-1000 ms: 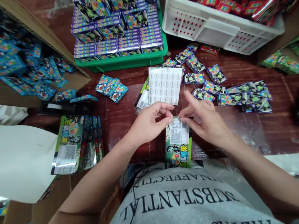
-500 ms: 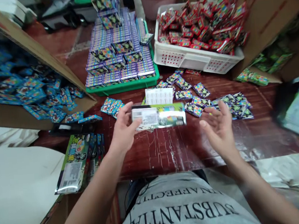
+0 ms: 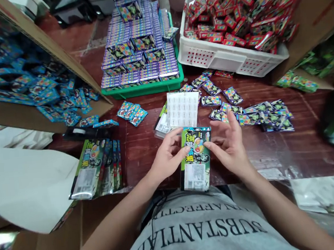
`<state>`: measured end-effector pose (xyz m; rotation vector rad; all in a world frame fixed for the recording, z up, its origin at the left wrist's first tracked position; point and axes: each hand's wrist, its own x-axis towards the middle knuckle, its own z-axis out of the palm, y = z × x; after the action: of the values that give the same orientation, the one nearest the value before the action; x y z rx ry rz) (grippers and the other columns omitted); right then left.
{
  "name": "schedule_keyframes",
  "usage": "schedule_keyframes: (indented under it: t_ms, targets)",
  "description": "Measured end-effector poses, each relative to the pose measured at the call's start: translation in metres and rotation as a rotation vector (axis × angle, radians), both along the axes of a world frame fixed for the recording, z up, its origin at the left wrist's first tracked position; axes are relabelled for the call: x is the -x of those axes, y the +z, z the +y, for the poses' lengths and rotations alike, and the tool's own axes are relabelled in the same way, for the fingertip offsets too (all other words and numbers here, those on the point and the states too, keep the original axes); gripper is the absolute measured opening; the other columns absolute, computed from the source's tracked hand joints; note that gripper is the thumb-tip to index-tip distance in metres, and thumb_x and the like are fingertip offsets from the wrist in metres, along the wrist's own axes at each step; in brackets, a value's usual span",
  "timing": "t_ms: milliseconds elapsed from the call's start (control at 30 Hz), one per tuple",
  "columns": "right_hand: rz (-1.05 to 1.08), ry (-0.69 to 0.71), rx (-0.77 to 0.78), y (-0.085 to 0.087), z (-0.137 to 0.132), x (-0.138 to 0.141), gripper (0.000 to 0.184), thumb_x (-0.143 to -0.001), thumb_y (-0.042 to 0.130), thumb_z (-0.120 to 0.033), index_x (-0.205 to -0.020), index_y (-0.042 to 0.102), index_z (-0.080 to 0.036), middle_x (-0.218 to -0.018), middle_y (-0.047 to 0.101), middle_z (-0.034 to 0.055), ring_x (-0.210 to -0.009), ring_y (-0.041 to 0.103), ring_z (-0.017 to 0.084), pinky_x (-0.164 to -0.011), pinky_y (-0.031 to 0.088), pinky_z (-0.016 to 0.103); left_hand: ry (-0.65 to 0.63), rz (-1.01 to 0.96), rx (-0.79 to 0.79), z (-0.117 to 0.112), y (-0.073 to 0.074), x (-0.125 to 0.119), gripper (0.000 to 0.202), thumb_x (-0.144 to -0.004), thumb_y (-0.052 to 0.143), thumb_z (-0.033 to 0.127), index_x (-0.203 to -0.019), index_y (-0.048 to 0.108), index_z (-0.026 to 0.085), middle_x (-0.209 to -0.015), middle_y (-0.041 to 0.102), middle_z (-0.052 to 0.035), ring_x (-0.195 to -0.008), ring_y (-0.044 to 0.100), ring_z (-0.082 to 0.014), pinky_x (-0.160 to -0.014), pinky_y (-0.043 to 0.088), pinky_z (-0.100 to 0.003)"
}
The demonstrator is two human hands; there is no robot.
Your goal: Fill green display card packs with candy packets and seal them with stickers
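Observation:
A green and black candy pouch (image 3: 197,159) with a white label is upright in front of my body at the table's near edge. My left hand (image 3: 171,153) grips its left side, thumb on the front. On its right side, my right hand (image 3: 228,145) holds the upper edge with the thumb, the other fingers raised and partly spread. Just behind the pouch lies a sheet of round white stickers (image 3: 183,109), on top of another green pouch (image 3: 161,121). Small purple candy packets (image 3: 211,100) lie scattered to the right of the sheet.
A green tray (image 3: 144,90) with rows of purple packets stands at the back. Beside it is a white basket (image 3: 225,60) of red packets. Blue packets (image 3: 133,113) lie left, near a cardboard box (image 3: 94,86). More pouches (image 3: 93,167) are stacked at the left edge.
The pouch has turned from lying sideways to upright and come nearer my body. My right hand has moved in from the right and now touches it; my left hand still holds it.

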<state>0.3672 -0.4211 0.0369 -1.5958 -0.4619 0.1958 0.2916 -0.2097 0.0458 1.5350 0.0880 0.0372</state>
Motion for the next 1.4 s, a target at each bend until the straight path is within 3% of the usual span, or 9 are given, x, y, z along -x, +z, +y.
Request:
schedule_keyframes:
  t_ms: [200,267,367,433,600,767,933,1100,1400]
  targets:
    - [0.083,0.207,0.038,-0.014,-0.011,0.01,0.08,-0.095,0.064,-0.031,-0.16,0.018,-0.041,-0.12,0.063,0.0044,-0.089,0.066,0.019,-0.082,0.062,0.04,-0.153,0.096,-0.036,0.006,0.002,0.002,0.037,-0.088,0.069,0.024,-0.121,0.053,0.025,-0.107,0.066,-0.0039,-0.093,0.066,-0.0173,-0.08,0.056,-0.031]
    - [0.077,0.169,0.042,-0.015,-0.01,0.011,0.079,-0.096,0.063,-0.031,-0.161,0.018,-0.04,-0.12,0.066,0.0049,-0.099,0.067,0.021,-0.093,0.059,0.045,-0.113,0.078,-0.085,0.009,0.004,0.0,0.019,-0.091,0.066,0.026,-0.109,0.058,0.023,-0.107,0.067,-0.004,-0.097,0.065,-0.0177,-0.086,0.055,-0.033]
    - [0.091,0.047,-0.008,-0.017,0.001,0.011,0.091,-0.093,0.068,-0.033,-0.16,0.008,-0.044,-0.144,0.055,0.0065,-0.119,0.064,0.025,-0.106,0.053,0.053,-0.004,0.04,-0.09,0.011,0.006,-0.004,0.007,-0.094,0.062,0.028,-0.098,0.062,0.022,-0.12,0.068,-0.0058,-0.114,0.063,-0.02,-0.103,0.048,-0.04]
    - [0.147,0.023,-0.048,-0.018,0.01,0.01,0.099,-0.09,0.071,-0.035,-0.159,0.0,-0.046,-0.15,0.049,0.0072,-0.124,0.063,0.027,-0.106,0.053,0.055,0.051,0.044,-0.037,0.011,0.004,-0.005,0.006,-0.093,0.063,0.027,-0.096,0.063,0.022,-0.121,0.069,-0.0058,-0.115,0.063,-0.0198,-0.105,0.047,-0.04]
    - [0.106,0.051,-0.008,-0.011,0.02,0.008,0.094,-0.093,0.067,-0.04,-0.161,0.003,-0.039,-0.113,0.072,0.0045,-0.113,0.068,0.025,-0.106,0.053,0.053,0.152,0.057,0.027,0.012,0.0,-0.002,0.034,-0.088,0.071,0.026,-0.12,0.06,0.025,-0.105,0.072,-0.0029,-0.099,0.067,-0.0166,-0.091,0.053,-0.033]
    - [0.04,0.13,0.042,0.013,0.019,0.004,0.083,-0.091,0.07,-0.037,-0.158,0.021,-0.038,-0.103,0.072,0.0034,-0.097,0.07,0.024,-0.091,0.06,0.048,0.097,0.156,-0.033,0.017,0.016,-0.001,0.014,-0.087,0.072,0.032,-0.092,0.073,0.019,-0.104,0.074,-0.0049,-0.099,0.068,-0.0189,-0.095,0.053,-0.037]
    - [0.112,0.16,0.078,0.036,0.032,-0.007,0.086,-0.087,0.075,-0.037,-0.157,0.026,-0.035,-0.087,0.068,-0.0005,-0.079,0.068,0.021,-0.079,0.061,0.042,0.04,0.285,0.022,0.024,0.037,-0.009,0.013,-0.079,0.078,0.026,-0.088,0.074,0.018,-0.093,0.076,-0.003,-0.086,0.069,-0.0173,-0.089,0.055,-0.037]
    - [0.148,0.233,0.094,0.047,0.037,-0.017,0.081,-0.088,0.072,-0.042,-0.155,0.027,-0.037,-0.083,0.066,-0.0013,-0.079,0.068,0.021,-0.077,0.061,0.043,-0.037,0.331,0.176,0.034,0.04,-0.016,0.011,-0.081,0.076,0.028,-0.086,0.076,0.019,-0.091,0.077,-0.0035,-0.088,0.07,-0.0175,-0.091,0.054,-0.037]
    - [-0.156,0.329,0.253,0.044,-0.003,-0.013,0.073,-0.094,0.067,-0.037,-0.157,0.029,-0.039,-0.106,0.072,0.003,-0.097,0.07,0.025,-0.092,0.059,0.051,-0.093,0.044,-0.142,0.029,0.04,0.002,0.014,-0.085,0.075,0.028,-0.098,0.077,0.022,-0.107,0.077,-0.0047,-0.1,0.071,-0.0193,-0.096,0.056,-0.036]
